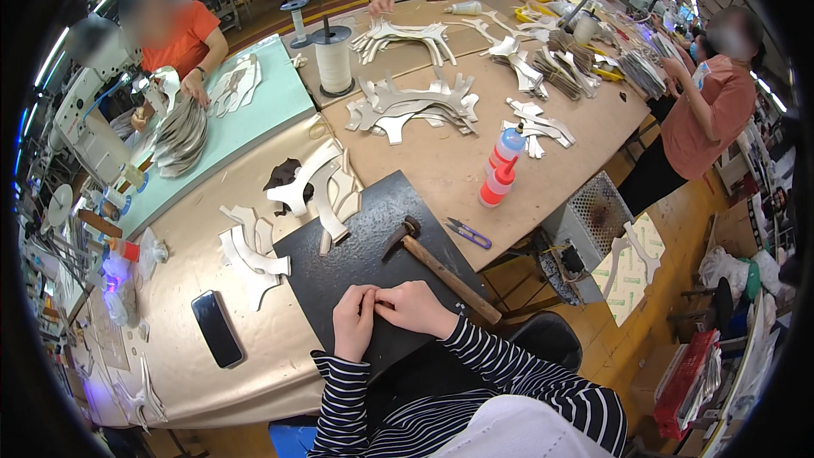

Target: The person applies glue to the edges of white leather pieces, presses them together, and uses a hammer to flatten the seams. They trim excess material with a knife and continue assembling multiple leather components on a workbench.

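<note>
My left hand and my right hand meet fingertip to fingertip over the near part of a black board. Both are closed, with the fingers curled in; anything between them is hidden. Just beyond, a hammer with a wooden handle and dark head lies slantwise on the board. White curved cut pieces overlap the board's far left edge. More white pieces lie to its left. A black phone rests on the gold-brown table cover, left of my hands.
Purple thread snips and two red-capped bottles stand or lie right of the board. Stacks of white pieces and a thread spool are farther back. One person works at a sewing machine, left; another stands right, beside a metal box.
</note>
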Tool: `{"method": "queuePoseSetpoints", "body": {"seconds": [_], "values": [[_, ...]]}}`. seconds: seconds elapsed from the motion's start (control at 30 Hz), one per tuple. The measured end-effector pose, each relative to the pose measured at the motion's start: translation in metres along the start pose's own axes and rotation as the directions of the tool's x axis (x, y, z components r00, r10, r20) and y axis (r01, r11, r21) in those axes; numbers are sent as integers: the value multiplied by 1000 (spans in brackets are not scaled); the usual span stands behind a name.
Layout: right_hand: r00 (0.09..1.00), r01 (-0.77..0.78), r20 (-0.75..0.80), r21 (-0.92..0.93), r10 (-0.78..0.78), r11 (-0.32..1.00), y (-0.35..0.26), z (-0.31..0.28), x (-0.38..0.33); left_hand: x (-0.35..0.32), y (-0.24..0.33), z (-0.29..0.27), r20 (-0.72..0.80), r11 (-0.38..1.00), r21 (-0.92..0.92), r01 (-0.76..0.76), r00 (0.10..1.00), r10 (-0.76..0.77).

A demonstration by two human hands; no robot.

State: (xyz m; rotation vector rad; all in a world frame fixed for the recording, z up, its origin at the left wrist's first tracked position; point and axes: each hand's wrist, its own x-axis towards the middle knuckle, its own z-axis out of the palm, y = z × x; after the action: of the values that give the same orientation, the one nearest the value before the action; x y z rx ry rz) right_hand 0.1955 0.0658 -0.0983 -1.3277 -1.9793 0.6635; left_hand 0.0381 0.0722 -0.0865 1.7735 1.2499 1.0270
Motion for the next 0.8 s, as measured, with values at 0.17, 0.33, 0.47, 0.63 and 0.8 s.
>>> {"method": "queuePoseSetpoints", "body": {"seconds": [0.17, 0.33, 0.47, 0.63, 0.8], "values": [[1000, -2, 2, -9, 2, 1000, 1, 1, -1, 0, 0, 0, 0, 1000, 2, 4, 1000, -4], [1000, 4, -6, 5, -4, 1000, 2, 2, -1, 0, 0, 0, 3, 1000, 7, 5, 1000, -5], [1000, 7, -8, -1, -7, 1000, 2, 2, -1, 0, -1, 0, 5, 1000, -4, 9, 1000, -9], [1000, 6, -2, 2, -6, 1000, 1, 1, -1, -1, -2, 0, 13, 1000, 7, 12, 1000, -13], [1000, 3, 4, -3, -3, 1000, 0, -1, 0, -1, -2, 0, 13, 1000, 11, 13, 1000, -13]]}}
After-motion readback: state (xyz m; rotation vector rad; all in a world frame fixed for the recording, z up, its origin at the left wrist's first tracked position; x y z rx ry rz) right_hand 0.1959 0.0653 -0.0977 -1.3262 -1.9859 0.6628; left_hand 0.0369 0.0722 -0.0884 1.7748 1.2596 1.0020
